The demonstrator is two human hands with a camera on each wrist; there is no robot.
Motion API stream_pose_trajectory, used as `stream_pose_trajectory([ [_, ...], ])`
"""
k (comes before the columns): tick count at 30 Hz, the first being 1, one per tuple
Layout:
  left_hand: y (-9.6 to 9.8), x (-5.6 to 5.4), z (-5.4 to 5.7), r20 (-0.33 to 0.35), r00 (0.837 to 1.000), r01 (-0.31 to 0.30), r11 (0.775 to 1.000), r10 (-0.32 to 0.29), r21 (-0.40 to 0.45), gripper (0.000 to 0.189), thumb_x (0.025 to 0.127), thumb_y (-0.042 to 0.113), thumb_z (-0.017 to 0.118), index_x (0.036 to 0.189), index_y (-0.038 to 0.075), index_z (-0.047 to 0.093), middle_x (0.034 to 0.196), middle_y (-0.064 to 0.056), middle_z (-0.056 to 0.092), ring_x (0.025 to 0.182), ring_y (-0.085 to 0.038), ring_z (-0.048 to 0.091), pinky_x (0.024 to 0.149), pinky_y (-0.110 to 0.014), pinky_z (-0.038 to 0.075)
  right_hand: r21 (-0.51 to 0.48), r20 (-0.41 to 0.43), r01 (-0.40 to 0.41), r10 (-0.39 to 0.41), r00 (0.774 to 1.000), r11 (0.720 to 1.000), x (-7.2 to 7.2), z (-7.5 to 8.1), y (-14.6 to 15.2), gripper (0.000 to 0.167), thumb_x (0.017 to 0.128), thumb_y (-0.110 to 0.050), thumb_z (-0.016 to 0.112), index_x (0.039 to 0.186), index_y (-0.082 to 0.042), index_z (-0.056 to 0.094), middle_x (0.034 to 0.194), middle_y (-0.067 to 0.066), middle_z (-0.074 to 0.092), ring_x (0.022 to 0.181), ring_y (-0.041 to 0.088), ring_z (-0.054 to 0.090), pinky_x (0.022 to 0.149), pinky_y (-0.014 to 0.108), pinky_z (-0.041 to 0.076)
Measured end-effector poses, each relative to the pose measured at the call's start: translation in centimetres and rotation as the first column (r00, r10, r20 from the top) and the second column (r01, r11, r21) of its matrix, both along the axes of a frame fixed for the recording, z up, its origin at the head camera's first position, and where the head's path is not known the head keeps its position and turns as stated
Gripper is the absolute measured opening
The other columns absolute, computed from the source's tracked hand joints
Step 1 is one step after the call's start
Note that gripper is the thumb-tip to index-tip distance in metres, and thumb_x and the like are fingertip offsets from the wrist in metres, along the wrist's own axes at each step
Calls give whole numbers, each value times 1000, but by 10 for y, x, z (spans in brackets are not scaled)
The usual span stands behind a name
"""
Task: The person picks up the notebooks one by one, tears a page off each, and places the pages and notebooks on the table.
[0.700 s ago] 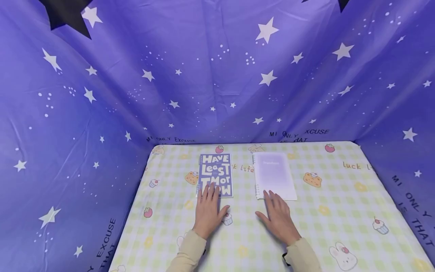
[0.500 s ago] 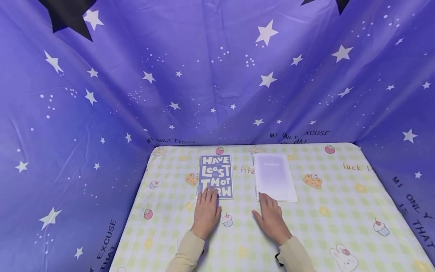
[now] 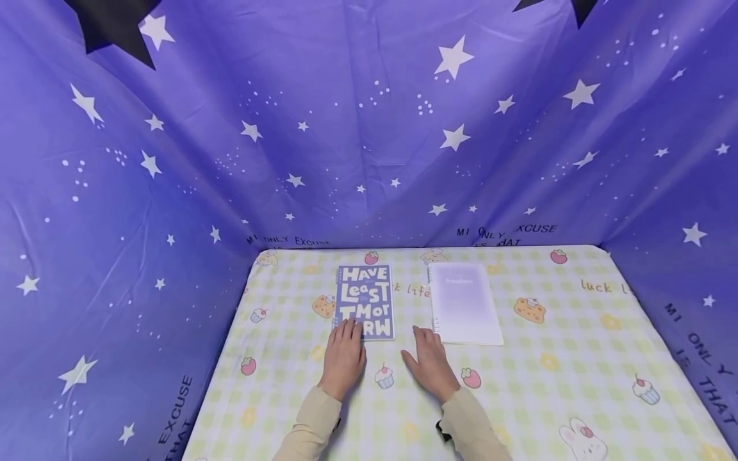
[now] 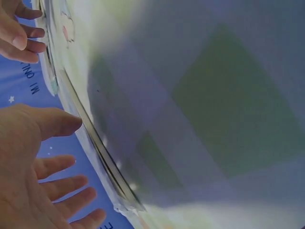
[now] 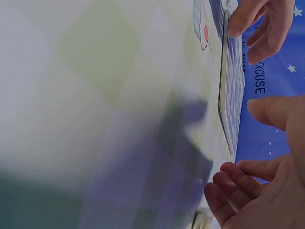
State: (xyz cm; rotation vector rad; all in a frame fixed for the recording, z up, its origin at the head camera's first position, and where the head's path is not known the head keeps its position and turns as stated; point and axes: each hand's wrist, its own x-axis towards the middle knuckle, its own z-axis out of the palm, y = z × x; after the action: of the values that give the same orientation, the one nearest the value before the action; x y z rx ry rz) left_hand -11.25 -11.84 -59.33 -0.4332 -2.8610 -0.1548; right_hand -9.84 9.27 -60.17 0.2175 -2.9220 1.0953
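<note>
Left hand (image 3: 343,358), fingers loosely extended, is over blue notebook (image 3: 365,296); right hand (image 3: 430,363), likewise relaxed, beside lilac notebook (image 3: 466,304). Both notebooks lie toward surface (image 3: 582,378) far edge.

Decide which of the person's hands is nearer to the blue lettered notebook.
Left. The left hand is over the near left corner of the blue notebook; the right hand lies off its right side, by the lilac notebook.
</note>
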Motion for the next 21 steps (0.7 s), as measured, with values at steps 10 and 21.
stream_pose_trajectory([
  [10,-8,-9,-10,-35,999,8,1000,-8,4,46,86,15,72,128,2,58,134,-20,58,127,-36,54,108,-49,44,-60,69,-3,7,998,998,-8,-1,-15,54,96,-21,62,138,9,47,123,18,54,118,33,48,105,51,44],
  [21,-11,-13,-8,6,1000,-3,1000,3,-3,43,94,15,66,133,2,56,137,-19,58,130,-36,52,109,-47,43,-85,42,-28,32,999,996,-19,-2,-32,44,93,-16,65,128,9,56,104,12,55,102,29,48,94,49,47],
])
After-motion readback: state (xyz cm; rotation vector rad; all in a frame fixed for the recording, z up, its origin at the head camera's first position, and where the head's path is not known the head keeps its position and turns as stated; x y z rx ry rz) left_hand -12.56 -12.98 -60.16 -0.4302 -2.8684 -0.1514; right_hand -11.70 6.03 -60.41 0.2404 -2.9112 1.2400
